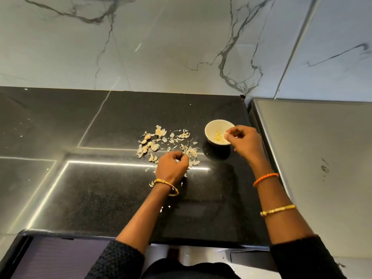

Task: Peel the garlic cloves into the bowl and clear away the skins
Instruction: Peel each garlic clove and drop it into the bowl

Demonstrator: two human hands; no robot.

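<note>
1. A small pale piece, probably a peeled clove, is pinched by the right hand (242,138) over the bowl (213,128)
2. Papery skins (177,137) on the surface (100,198) are pinched by the left hand (172,168); light and easily torn, they are best gathered together

Garlic skins (177,140) and unpeeled cloves (148,138) at frame centre on countertop (90,198), bowl (213,127) just right, peeled cloves (218,136) inside.

Glossy black stone counter (120,198), papery garlic skins (177,137), veined marble wall (161,47)
</note>
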